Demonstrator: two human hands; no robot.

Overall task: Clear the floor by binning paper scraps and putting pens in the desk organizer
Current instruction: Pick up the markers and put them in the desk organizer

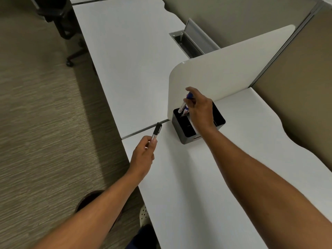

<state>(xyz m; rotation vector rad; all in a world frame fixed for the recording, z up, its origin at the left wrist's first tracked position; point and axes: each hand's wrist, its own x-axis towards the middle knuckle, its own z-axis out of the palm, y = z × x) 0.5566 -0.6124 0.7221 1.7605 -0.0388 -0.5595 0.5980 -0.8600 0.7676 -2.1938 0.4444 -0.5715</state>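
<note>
Pinched in the right hand (199, 108), a blue-capped marker (189, 96) stands in the black organizer (183, 131), which sits near the desk's (224, 177) left edge against the white divider (224, 72); the left hand (142, 156) grips a black-capped pen (156, 131) over that edge.

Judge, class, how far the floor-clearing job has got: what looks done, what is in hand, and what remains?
Done: white markers already stand in the black desk organizer. In hand: the right hand is placing a blue-capped pen into it, while the left hand holds a black-capped pen over the desk edge. Left: that pen must go in. No paper scraps or bin are visible, so that part cannot be judged.
</note>
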